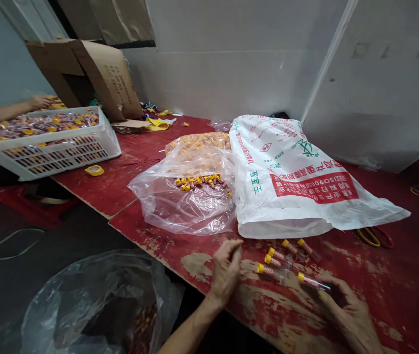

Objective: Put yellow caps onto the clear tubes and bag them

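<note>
My right hand (347,307) pinches a clear plastic tube (314,282) with a yellow cap and a red patterned label, held just above the table. My left hand (226,270) is closed above the table edge, fingers curled; anything inside them is hidden. Between my hands lie several similar yellow-capped tubes (274,271), loose on the worn red surface. Beyond my left hand, an open clear plastic bag (191,211) holds many small yellow-and-red pieces (198,182).
A white printed woven sack (261,206) lies beside the clear bag, with yellow-and-red-handled scissors (370,238) near it. A white crate (109,142) of tubes stands left, another person's hand (42,102) behind it. A cardboard box (111,78) and a large floor-side plastic bag (65,295) are also visible.
</note>
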Demonstrator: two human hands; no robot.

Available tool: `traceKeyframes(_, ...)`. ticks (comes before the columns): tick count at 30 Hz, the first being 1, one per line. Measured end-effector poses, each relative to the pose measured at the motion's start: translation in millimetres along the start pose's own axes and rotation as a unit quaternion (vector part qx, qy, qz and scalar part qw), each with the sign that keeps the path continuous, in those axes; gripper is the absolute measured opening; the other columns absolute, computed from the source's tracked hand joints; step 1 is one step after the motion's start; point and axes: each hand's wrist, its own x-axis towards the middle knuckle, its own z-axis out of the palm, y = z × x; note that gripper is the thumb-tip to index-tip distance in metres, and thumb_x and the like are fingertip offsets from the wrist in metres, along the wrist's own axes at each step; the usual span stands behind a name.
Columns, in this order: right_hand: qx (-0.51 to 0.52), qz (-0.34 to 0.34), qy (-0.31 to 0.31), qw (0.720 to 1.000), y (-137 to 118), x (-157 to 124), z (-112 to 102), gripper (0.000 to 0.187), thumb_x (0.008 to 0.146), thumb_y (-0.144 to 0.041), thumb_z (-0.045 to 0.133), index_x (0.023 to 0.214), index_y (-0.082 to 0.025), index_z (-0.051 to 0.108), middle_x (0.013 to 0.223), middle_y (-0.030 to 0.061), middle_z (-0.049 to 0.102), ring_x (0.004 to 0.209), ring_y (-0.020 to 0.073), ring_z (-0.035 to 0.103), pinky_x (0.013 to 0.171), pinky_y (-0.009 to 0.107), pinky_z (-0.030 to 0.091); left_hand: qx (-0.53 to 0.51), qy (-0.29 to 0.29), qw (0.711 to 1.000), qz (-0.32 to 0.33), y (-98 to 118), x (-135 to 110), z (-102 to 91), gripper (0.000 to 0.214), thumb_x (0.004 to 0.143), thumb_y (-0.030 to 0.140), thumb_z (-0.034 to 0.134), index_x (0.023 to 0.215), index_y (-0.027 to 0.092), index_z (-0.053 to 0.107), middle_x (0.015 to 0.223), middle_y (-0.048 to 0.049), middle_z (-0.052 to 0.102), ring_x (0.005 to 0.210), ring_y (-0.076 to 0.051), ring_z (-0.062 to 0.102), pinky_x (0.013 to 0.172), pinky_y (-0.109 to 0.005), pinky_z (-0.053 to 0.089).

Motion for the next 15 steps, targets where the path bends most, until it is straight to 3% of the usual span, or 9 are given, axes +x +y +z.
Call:
traceKeyframes(3,-0.126,-0.095,0.024,0.987,24.4,6.3,-3.9,0.028,0.075,-0.051,0.058,0.09,-0.029,0.066,0.098,0.0053,0.067,0.092,0.0293,0.063,0.081,0.047,0.052,0.129,0.103,0.986,0.024,-12.7,63.9,-16.4,0.02,0.08,0.021,0.05,0.086,0.022,0.068,0.084,-0.0052,0.067,0.081,-0.02,0.061,0.076,-0.03,0.045)
traceKeyframes(5,-0.154,-0.151,0.037,0.976,26.3,11.1,-2.2,0.023,0.079,-0.048,0.054,0.089,-0.03,0.065,0.099,0.0058,0.066,0.094,0.0287,0.061,0.083,0.048,0.051,0.179,0.114,0.977,0.024,-22.2,108.0,-19.0,0.019,0.078,0.018,0.049,0.081,0.022,0.068,0.082,-0.0057,0.067,0.082,-0.022,0.061,0.078,-0.032,0.044)
traceKeyframes(8,-0.181,-0.194,0.075,0.961,10.7,29.2,2.8,0.022,0.087,-0.042,0.047,0.089,-0.027,0.062,0.1,0.0079,0.064,0.096,0.0263,0.059,0.083,0.045,0.05,0.201,0.08,0.976,0.025,-34.7,162.5,-6.3,0.016,0.075,0.015,0.051,0.076,0.021,0.066,0.08,-0.0074,0.067,0.084,-0.024,0.06,0.08,-0.034,0.041)
traceKeyframes(12,-0.299,-0.273,0.099,0.909,-15.7,88.0,11.1,0.028,0.092,-0.026,0.034,0.1,-0.021,0.061,0.107,0.0101,0.063,0.104,0.0229,0.056,0.093,0.043,0.045,0.207,0.03,0.978,0.023,-47.4,202.8,21.2,0.01,0.071,0.017,0.058,0.062,0.02,0.061,0.076,-0.0105,0.065,0.086,-0.028,0.06,0.076,-0.034,0.041)
traceKeyframes(15,-0.491,-0.223,0.018,0.842,-27.5,143.8,17.8,0.031,0.087,-0.016,0.034,0.093,-0.016,0.065,0.099,0.0129,0.065,0.097,0.0239,0.058,0.088,0.038,0.045,0.203,0.025,0.979,0.016,-55.1,212.0,28.8,0.012,0.069,0.017,0.06,0.057,0.019,0.058,0.073,-0.0107,0.064,0.087,-0.029,0.06,0.074,-0.033,0.041)
